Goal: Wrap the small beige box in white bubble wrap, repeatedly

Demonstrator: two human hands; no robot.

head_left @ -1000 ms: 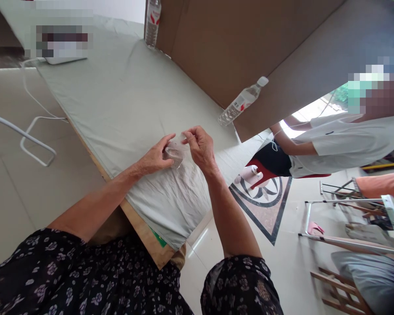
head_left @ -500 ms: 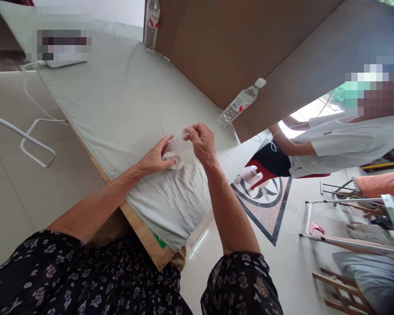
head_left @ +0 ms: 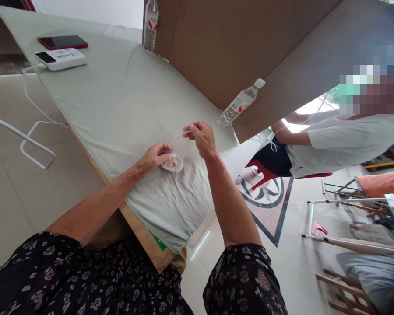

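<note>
On the cloth-covered table, near its front corner, lies a small round whitish bundle [head_left: 175, 164] with pinkish marks in its middle. My left hand [head_left: 154, 158] rests at its left side, thumb and fingers closed on its edge. A thin see-through plastic film [head_left: 181, 146] runs from the bundle up towards my right hand [head_left: 201, 136]. That hand pinches the film's far end between thumb and forefinger, slightly above the cloth. Exactly what kind of thing the bundle is, I cannot make out.
A water bottle [head_left: 241, 104] stands by the cardboard panel [head_left: 216, 52], another bottle [head_left: 150, 27] farther back. A phone [head_left: 64, 41] and a white power bank [head_left: 61, 59] with a cable lie at the far left. A person in a white shirt [head_left: 351, 140] sits to the right.
My left fingers have shifted off the bundle's top, so its pinkish middle now shows. My right hand has moved slightly up with the film. The phone and power bank are now unblurred.
</note>
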